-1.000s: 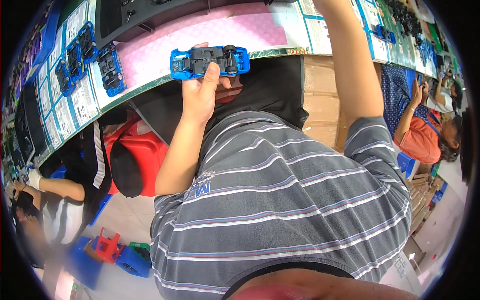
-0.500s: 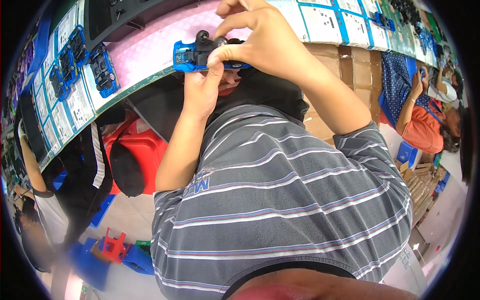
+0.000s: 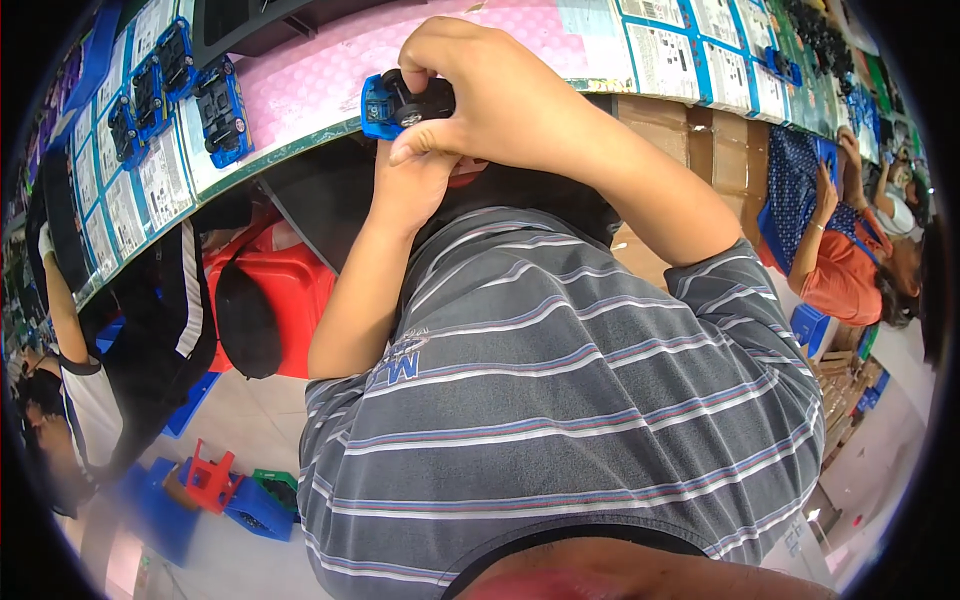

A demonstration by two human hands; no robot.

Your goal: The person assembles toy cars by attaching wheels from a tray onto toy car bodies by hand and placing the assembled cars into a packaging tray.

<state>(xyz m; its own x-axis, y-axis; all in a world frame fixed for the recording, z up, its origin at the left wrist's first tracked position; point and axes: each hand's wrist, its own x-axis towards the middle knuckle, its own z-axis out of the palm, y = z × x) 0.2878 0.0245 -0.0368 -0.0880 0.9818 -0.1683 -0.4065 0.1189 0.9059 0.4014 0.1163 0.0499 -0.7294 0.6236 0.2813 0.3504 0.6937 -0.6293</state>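
A blue toy car (image 3: 378, 108) is held upside down over the table's near edge, its black underside and dark wheels facing up. My left hand (image 3: 418, 182) is closed on it from below, with most of its fingers hidden. Over the top, my right hand (image 3: 485, 95) curls around the car, thumb and fingers closed about a black wheel (image 3: 408, 114) and the chassis. The right hand covers the car's right end. Whether it grips the wheel itself or the car's underside, I cannot tell.
Several blue toy cars (image 3: 222, 112) lie underside up on taped paper sheets at the left. A black tray (image 3: 265, 25) stands on pink bubble wrap (image 3: 310, 80). Red stools (image 3: 285, 300) and a co-worker (image 3: 130, 360) are at left; another co-worker (image 3: 840, 270) sits at right beside cardboard boxes (image 3: 690, 150).
My right hand has moved left and closed over the car, hiding more of it. The car has turned slightly and shows less of its length.
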